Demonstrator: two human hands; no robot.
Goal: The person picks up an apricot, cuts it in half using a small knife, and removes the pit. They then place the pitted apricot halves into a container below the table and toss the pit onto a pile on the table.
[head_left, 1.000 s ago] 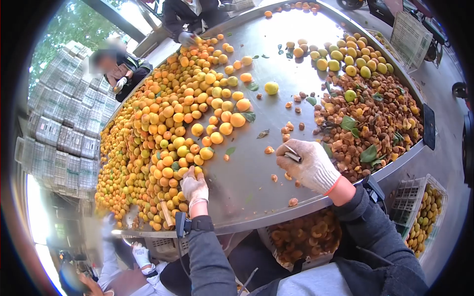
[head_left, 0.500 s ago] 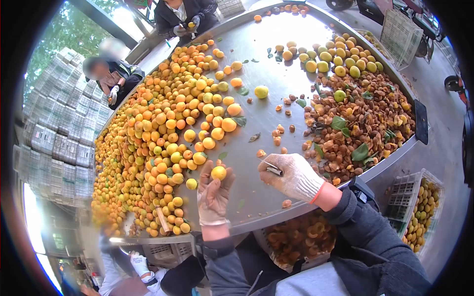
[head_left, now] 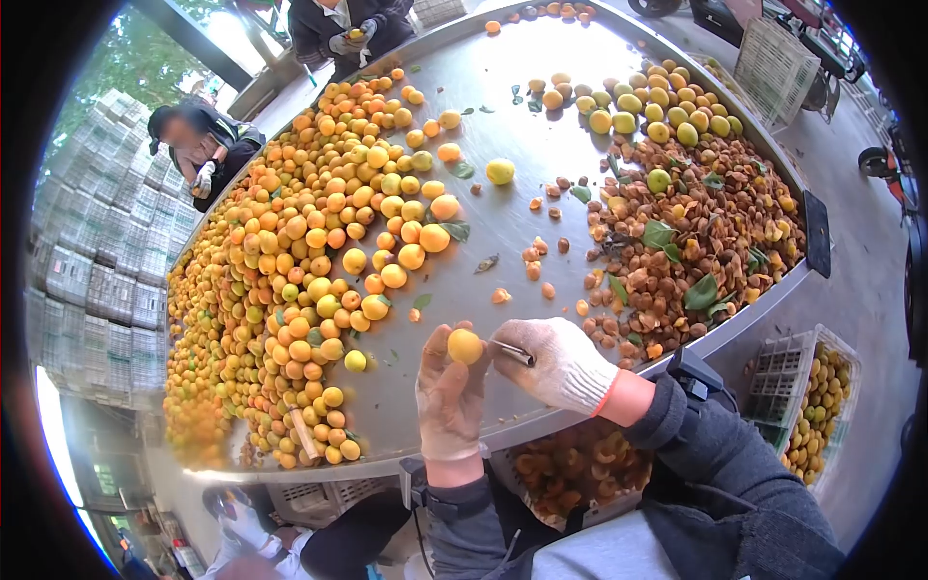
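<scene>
My left hand [head_left: 450,406], in a pale glove, is raised over the near edge of the metal table [head_left: 425,387] with its fingers around a yellow apricot [head_left: 465,346]. Close on its right, my right hand [head_left: 556,362] wears a white knit glove and is closed on a small metal blade [head_left: 513,352], whose tip points at the apricot. A large heap of orange and yellow apricots [head_left: 319,232] lies on the left. To the right is a brown pile of pits and scraps [head_left: 691,242], with leaves in it.
Yellow-green apricots [head_left: 667,101] lie behind the brown pile. A crate of cut halves [head_left: 580,464] stands below the table edge, and another crate [head_left: 773,382] stands at right. Co-workers are at the far left [head_left: 208,145], top [head_left: 353,34] and lower left [head_left: 246,532].
Both hands have come together: the left moved right with the apricot, the right moved left and down with the blade. An orange piece now lies on the table where the blade was.
</scene>
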